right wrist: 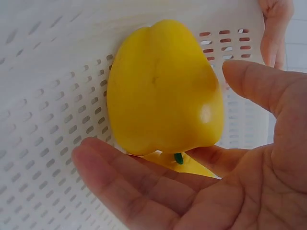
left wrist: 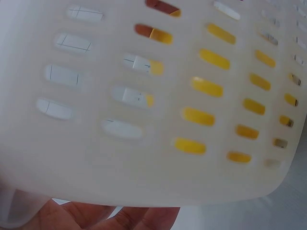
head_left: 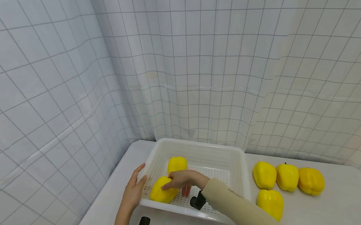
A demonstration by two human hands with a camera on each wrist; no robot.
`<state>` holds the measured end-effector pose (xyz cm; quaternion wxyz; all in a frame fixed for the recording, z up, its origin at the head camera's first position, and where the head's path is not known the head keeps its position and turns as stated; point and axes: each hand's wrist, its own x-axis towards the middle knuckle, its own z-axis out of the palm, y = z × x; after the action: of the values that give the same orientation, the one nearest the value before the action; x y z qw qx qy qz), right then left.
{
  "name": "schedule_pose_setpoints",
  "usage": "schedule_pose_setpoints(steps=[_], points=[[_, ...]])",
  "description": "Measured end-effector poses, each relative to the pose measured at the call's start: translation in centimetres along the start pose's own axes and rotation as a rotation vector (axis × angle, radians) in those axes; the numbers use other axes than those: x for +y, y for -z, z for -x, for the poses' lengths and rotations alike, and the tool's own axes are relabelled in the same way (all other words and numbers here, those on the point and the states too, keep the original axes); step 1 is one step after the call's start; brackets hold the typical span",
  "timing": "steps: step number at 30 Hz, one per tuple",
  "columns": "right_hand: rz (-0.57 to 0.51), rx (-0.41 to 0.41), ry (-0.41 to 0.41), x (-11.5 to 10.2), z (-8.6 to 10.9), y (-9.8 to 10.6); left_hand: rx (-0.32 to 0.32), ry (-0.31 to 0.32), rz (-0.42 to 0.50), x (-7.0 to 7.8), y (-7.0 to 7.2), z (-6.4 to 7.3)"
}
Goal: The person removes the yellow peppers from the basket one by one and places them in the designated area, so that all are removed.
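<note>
Two yellow bell peppers lie in a white perforated basket (head_left: 203,145). My right hand (head_left: 182,180) reaches into it, thumb and fingers spread about the near pepper (head_left: 159,194). In the right wrist view that pepper (right wrist: 163,91) shows whole, the thumb tip at its edge and the long fingers (right wrist: 139,182) extended alongside. The second pepper (head_left: 177,163) sits just behind it; its green stem (right wrist: 179,158) shows near the fingers. My left hand (head_left: 133,191) grips the basket's left rim, its fingers (left wrist: 129,218) partly hidden by the wall in the left wrist view.
Several more yellow bell peppers stand on the white table (head_left: 320,223), right of the basket: three in a row, such as this one (head_left: 286,177), and another (head_left: 270,203) nearer. A gridded white curtain (head_left: 203,75) hangs behind and along the left.
</note>
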<state>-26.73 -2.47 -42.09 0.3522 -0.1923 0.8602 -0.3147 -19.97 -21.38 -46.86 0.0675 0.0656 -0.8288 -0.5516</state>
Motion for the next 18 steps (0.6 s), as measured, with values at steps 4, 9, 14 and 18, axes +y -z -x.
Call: schedule_pose_setpoints(steps=[4, 9, 14, 18], points=[[-0.028, -0.025, 0.028, 0.28, -0.24, 0.08, -0.003, -0.006, 0.008, -0.05, -0.06, -0.08], [-0.06, -0.047, 0.055, 0.38, -0.62, 0.06, -0.001, -0.013, 0.009, -0.16, -0.03, -0.08], [-0.076, -0.044, 0.071, 0.59, -0.75, -0.06, -0.005, -0.016, 0.023, -0.14, -0.01, -0.06], [-0.096, -0.044, 0.091, 0.92, -1.03, -0.1, -0.006, -0.02, 0.024, -0.07, -0.02, -0.07]])
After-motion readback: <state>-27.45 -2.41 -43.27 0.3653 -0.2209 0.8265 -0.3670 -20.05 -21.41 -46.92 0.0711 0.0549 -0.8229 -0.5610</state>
